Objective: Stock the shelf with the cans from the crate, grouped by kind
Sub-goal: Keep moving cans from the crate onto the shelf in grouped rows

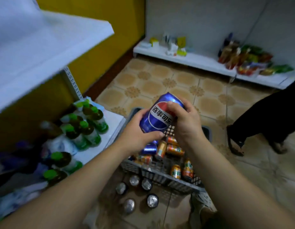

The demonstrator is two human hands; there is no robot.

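Observation:
A blue cola can (157, 116) with a red, white and blue logo is held tilted above the crate (160, 176). My left hand (140, 131) grips its lower end and my right hand (184, 119) grips its upper side. The grey plastic crate stands on the floor below my hands and holds several orange cans (174, 149) and a few blue cans (148, 149). Several cans (135, 192) stand upright on the floor tiles just in front of the crate, tops showing.
A white shelf (97, 138) at the left carries green-capped bottles (87, 128); another white shelf board (44, 47) hangs above it. A low shelf (201, 61) at the back holds small boxes and snack bags (247, 60). A person's dark-clothed leg and sandal (237, 144) stand at the right.

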